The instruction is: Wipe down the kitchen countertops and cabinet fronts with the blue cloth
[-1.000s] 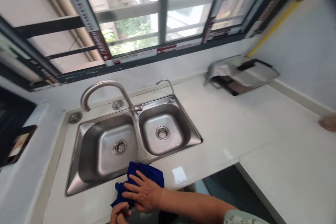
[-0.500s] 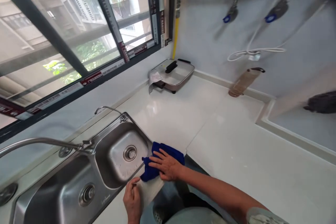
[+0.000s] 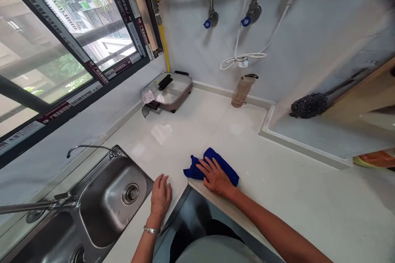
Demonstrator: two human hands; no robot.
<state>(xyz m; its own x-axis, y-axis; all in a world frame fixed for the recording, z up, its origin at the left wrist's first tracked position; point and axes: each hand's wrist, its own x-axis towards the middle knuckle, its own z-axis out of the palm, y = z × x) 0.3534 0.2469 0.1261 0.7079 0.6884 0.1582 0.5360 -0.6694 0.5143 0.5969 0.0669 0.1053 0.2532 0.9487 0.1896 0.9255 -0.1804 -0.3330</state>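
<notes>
My right hand (image 3: 215, 176) lies flat with its fingers spread on a folded blue cloth (image 3: 224, 165), pressing it onto the white countertop (image 3: 197, 121) by the inner corner. Part of the cloth sticks out to the left, past my fingertips. My left hand (image 3: 161, 197) rests on the counter strip between the sink and the front edge. Its fingers are slightly bent and apart, with nothing visible in them. Beside it on the left is a double steel sink (image 3: 103, 205).
At the back corner stands an electric pan (image 3: 173, 90) with a glass lid. A brownish clear bottle (image 3: 242, 91) stands against the wall. Farther right is a dark scrubbing brush (image 3: 308, 106). Taps (image 3: 112, 153) rise behind the sink, and a white cable (image 3: 243, 58) hangs above the counter.
My right hand has moved with the blue cloth from the sink's edge to the right, onto the counter corner. My left hand has opened from a loose curl onto the counter. The view has turned right.
</notes>
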